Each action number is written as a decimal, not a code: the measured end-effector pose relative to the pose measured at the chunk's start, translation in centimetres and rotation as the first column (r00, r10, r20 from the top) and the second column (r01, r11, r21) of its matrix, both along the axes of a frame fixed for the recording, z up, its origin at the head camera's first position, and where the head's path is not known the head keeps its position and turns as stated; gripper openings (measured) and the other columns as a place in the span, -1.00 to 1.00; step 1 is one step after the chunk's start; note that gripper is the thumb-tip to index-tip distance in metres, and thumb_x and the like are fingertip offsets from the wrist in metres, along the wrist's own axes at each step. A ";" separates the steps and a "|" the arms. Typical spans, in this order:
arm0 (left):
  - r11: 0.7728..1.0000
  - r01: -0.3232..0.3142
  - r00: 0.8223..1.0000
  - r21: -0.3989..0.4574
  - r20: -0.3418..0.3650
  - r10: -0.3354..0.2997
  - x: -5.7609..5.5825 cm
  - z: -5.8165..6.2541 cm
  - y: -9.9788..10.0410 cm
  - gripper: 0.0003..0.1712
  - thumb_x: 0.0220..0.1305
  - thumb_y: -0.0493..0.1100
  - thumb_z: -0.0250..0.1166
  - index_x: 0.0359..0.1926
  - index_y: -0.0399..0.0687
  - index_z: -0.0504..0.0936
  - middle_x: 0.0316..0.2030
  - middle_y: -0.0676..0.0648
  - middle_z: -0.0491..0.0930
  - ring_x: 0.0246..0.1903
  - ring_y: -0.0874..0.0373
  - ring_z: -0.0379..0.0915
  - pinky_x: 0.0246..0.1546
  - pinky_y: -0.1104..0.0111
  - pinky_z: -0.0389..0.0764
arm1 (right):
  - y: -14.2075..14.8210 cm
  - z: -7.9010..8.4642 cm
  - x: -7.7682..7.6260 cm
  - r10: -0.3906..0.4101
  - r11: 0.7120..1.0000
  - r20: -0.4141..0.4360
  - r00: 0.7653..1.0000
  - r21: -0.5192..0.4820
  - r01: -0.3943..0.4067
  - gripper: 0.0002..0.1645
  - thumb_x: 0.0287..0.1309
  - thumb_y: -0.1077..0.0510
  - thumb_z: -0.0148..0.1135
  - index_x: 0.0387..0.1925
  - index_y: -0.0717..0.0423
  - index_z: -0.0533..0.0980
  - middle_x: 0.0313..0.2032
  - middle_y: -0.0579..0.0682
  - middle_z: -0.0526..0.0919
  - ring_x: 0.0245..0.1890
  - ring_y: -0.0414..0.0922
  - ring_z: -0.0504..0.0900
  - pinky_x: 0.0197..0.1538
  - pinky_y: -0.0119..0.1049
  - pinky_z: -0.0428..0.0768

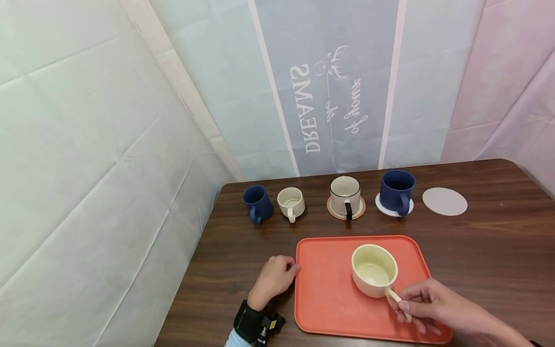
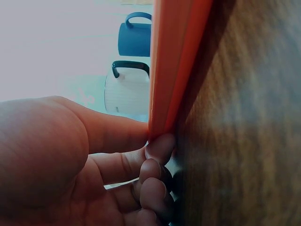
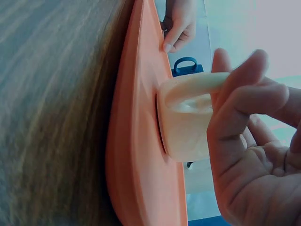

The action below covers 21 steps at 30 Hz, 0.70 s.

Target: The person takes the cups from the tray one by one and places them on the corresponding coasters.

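A pale yellow cup (image 1: 375, 271) with a long handle stands upright on the orange tray (image 1: 325, 284). My right hand (image 1: 427, 306) holds the cup's handle between thumb and fingers; the right wrist view shows the handle (image 3: 197, 88) running into the fingers. At the tray's left edge, my left hand (image 1: 275, 277) pinches the rim. In the left wrist view its thumb (image 2: 117, 133) lies against the tray's rim (image 2: 170, 66), with the index fingertip at the underside and the other fingers curled.
Behind the tray stand a small blue mug (image 1: 257, 203), a small cream cup (image 1: 291, 202), a white mug (image 1: 345, 195) with a black handle on a coaster, and a larger blue mug (image 1: 396, 189) on a white coaster. A bare white coaster (image 1: 444, 201) lies at their right.
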State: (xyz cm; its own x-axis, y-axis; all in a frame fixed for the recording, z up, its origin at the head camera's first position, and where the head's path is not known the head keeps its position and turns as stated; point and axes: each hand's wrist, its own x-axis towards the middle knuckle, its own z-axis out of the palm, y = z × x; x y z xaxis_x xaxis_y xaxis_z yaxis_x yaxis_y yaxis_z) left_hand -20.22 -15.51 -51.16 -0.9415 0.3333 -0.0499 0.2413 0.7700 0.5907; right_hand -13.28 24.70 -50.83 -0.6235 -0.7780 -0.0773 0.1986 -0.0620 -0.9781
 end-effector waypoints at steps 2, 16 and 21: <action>1.000 0.000 1.000 -0.002 0.001 0.000 0.0 0.0 0.0 -0.61 0.54 -0.12 0.30 -0.54 0.07 0.59 -0.67 0.16 0.34 -0.64 0.29 0.29 -0.54 0.41 0.30 | 0.0 0.0 0.0 -0.013 1.000 -0.007 1.000 0.001 0.013 -0.67 0.62 0.36 -0.09 -0.04 0.59 0.54 -0.32 0.44 0.62 -0.56 0.08 0.46 -0.46 -0.42 0.50; 1.000 -0.005 1.000 -0.015 -0.002 0.005 -0.1 -0.2 0.0 -0.60 0.54 -0.11 0.30 -0.55 0.08 0.58 -0.69 0.17 0.33 -0.65 0.29 0.29 -0.55 0.42 0.29 | -0.2 0.7 -0.9 -0.057 0.998 -0.160 0.985 -0.021 0.054 -0.70 0.60 0.41 -0.10 -0.08 0.49 0.58 -0.36 0.32 0.63 -0.59 0.24 0.27 -0.74 -0.06 0.10; 1.000 -0.007 1.000 -0.021 -0.001 0.007 0.0 -0.1 0.0 -0.60 0.54 -0.11 0.30 -0.55 0.08 0.57 -0.69 0.16 0.33 -0.65 0.29 0.29 -0.54 0.42 0.29 | 0.0 1.2 -1.4 -0.109 0.993 -0.181 0.977 0.029 0.116 -0.70 0.60 0.39 -0.07 -0.10 0.45 0.60 -0.37 0.25 0.65 -0.61 0.18 0.29 -0.73 -0.07 0.15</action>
State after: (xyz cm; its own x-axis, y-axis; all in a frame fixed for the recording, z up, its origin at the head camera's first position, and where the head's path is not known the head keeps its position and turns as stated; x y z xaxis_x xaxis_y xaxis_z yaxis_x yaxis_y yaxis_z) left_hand -20.27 -15.52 -51.30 -0.9437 0.3259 -0.0563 0.2364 0.7839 0.5742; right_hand -14.63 24.72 -49.64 -0.7136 -0.7004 0.0149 0.0137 -0.0352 -0.9993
